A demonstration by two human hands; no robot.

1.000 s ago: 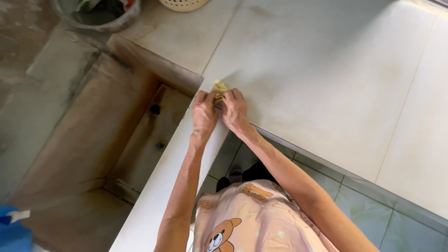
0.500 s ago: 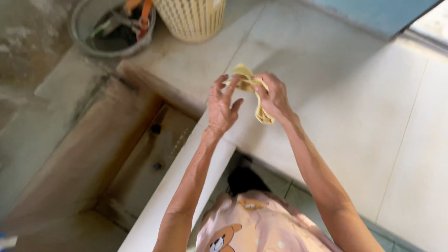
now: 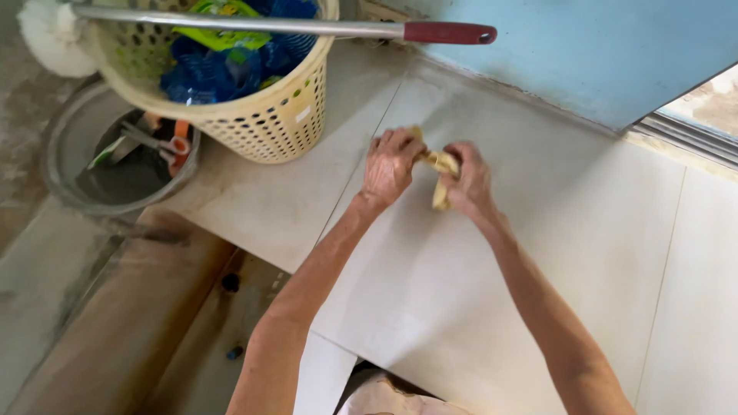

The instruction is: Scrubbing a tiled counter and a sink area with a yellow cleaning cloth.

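Gripping a yellow cloth between them, your left hand and right hand are both closed on it above the bench, near its far edge, right of the basket.

Soft, even daylight fills the view, brightest at two o'clock where a window strip is nearly washed out. The pale tiled surface shows a mild sheen but no hard glare. Shadows are faint and diffuse, darkest under the surface edge toward seven o'clock. The hands are slightly motion-blurred; the frame edges look softer.
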